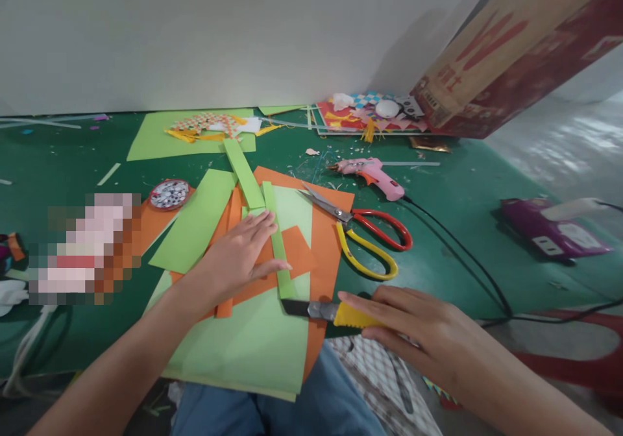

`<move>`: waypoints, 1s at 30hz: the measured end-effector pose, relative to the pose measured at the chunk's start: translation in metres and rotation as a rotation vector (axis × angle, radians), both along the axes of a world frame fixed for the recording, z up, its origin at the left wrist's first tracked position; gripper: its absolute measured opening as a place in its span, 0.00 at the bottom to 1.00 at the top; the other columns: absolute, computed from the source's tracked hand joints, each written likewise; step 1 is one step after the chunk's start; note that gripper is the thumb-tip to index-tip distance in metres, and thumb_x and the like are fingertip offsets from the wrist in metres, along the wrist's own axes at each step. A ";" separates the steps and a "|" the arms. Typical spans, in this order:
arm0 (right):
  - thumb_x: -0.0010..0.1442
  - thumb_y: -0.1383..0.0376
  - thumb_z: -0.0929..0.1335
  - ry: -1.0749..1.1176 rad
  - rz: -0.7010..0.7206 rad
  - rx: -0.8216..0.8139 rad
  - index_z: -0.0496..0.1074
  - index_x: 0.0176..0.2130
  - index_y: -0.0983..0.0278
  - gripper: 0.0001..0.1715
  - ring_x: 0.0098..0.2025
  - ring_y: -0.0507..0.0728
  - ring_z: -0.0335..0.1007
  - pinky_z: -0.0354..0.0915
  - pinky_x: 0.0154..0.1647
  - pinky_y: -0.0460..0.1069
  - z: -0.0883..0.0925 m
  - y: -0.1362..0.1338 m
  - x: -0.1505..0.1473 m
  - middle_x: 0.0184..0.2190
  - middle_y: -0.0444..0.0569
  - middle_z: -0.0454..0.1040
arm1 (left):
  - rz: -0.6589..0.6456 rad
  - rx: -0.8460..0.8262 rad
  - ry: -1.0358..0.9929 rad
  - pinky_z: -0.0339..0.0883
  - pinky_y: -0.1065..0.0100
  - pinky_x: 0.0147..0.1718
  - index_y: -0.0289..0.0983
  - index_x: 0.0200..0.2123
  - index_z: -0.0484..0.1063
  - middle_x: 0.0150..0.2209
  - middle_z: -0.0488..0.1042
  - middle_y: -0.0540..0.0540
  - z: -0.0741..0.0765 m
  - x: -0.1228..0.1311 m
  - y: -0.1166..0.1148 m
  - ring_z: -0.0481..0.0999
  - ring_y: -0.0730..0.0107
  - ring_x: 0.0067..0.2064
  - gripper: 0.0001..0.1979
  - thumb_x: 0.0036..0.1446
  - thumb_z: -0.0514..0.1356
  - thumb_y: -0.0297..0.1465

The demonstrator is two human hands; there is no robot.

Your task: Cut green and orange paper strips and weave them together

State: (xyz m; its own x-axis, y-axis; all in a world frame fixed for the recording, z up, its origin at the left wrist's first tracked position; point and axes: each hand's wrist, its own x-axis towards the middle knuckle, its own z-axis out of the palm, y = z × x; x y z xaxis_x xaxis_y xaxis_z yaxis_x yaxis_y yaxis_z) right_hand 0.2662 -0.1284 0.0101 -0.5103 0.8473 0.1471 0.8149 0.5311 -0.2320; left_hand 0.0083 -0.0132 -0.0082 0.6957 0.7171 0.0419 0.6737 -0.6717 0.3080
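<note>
My left hand (246, 241) lies flat with its fingers stretched out, pressing on a narrow green paper strip (277, 244) and the paper around it. My right hand (413, 326) is closed around a yellow utility knife (353, 316), whose blade is at the strip's near end. I cannot tell whether the blade is inside a fold. Below are a stack of light green paper (243, 351) and an orange sheet (324, 306). Another folded green strip (246, 180) lies just beyond my left fingers. Scissors (348, 215) with red and yellow handles rest on the right side of the orange sheet.
A pink glue gun (372, 173) trails a black cord on the green table (452, 215). A purple box (552, 228) sits at the right, a cardboard box (501, 60) leans behind. A round button-filled case (169, 194) and woven paper craft (207, 124) lie left.
</note>
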 end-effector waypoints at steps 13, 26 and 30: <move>0.69 0.58 0.52 0.021 0.014 -0.004 0.72 0.52 0.60 0.26 0.28 0.55 0.75 0.71 0.24 0.47 -0.002 0.001 0.000 0.32 0.53 0.77 | -0.009 0.000 0.011 0.49 0.58 0.64 0.25 0.58 0.62 0.63 0.57 0.33 0.002 0.001 0.000 0.54 0.57 0.66 0.43 0.59 0.37 0.56; 0.68 0.59 0.55 0.064 -0.011 -0.026 0.71 0.53 0.61 0.24 0.27 0.54 0.72 0.68 0.25 0.47 -0.005 0.002 -0.001 0.30 0.50 0.75 | 0.011 -0.027 -0.008 0.51 0.57 0.63 0.33 0.59 0.61 0.64 0.57 0.38 0.001 0.000 -0.001 0.53 0.57 0.66 0.37 0.61 0.41 0.55; 0.69 0.58 0.54 0.057 -0.029 -0.051 0.72 0.52 0.60 0.25 0.27 0.54 0.73 0.68 0.25 0.47 -0.002 0.000 0.000 0.30 0.50 0.76 | 0.007 -0.016 -0.017 0.51 0.56 0.63 0.31 0.58 0.62 0.64 0.57 0.36 0.001 0.000 -0.001 0.54 0.57 0.66 0.38 0.61 0.40 0.55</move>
State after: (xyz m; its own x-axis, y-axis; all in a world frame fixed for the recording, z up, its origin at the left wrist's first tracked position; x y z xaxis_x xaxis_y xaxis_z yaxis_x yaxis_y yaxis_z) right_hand 0.2661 -0.1280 0.0077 -0.4772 0.8690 0.1311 0.8146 0.4933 -0.3049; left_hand 0.0085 -0.0147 -0.0070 0.6898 0.7228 0.0425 0.6730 -0.6617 0.3305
